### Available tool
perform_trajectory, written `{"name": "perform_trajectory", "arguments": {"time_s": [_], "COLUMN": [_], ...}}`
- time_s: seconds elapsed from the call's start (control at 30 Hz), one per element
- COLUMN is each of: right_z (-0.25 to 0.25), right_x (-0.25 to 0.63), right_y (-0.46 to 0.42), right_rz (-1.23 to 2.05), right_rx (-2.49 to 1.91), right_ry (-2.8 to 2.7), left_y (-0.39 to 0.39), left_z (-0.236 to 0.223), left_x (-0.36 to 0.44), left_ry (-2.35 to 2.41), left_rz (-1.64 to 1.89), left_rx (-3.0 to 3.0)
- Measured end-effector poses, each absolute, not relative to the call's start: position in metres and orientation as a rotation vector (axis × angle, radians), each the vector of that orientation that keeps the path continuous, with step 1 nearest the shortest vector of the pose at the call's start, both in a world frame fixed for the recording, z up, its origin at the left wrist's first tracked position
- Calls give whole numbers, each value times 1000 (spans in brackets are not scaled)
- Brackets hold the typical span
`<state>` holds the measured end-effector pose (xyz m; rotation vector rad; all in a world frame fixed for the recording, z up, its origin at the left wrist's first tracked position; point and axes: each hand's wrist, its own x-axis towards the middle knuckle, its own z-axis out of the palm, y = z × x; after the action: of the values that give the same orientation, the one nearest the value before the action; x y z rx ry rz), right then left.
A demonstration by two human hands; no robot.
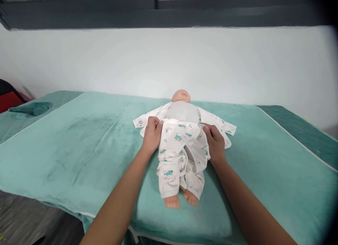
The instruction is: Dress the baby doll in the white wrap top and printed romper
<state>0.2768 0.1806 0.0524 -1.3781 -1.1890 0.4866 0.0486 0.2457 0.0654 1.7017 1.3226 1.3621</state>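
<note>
A baby doll (181,95) lies on its back with its head away from me and its bare feet towards me. White printed baby pants (177,137) cover its legs up to the waist, with an opening at the crotch. My left hand (152,134) pinches the waistband at its left end. At the right end, my right hand (214,141) grips the same waistband between thumb and fingers. A matching white jacket (219,124) lies spread open under the doll, its sleeves out to both sides. The doll's grey cloth torso (182,111) shows above the pants.
Under the doll is a green plush cover (87,143) with pale piping. Behind it rises a white wall (158,62) below a dark window frame (79,14). A red and black item (10,99) sits at the far left. Dark floor (31,217) shows at the lower left.
</note>
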Motion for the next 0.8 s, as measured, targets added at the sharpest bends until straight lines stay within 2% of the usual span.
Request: {"name": "perform_trajectory", "arguments": {"time_s": [0.1, 0.27, 0.53, 0.67, 0.8], "right_z": [57, 47, 46, 53, 61], "right_x": [284, 288, 292, 305, 310], "right_y": [203, 228, 213, 206, 196], "right_rz": [481, 816, 821, 1049, 1269], "right_rx": [-1494, -1386, -1476, -1416, -1297], "right_ry": [-1165, -1035, -1121, -1203, -1326], "left_y": [268, 277, 266, 263, 261], "left_z": [65, 50, 51, 57, 58], "left_x": [58, 59, 31, 21, 16], "left_ry": [1360, 1289, 998, 842, 765], "left_rz": [1367, 1313, 965, 783, 751], "left_rx": [1663, 1544, 1306, 1307, 1261]}}
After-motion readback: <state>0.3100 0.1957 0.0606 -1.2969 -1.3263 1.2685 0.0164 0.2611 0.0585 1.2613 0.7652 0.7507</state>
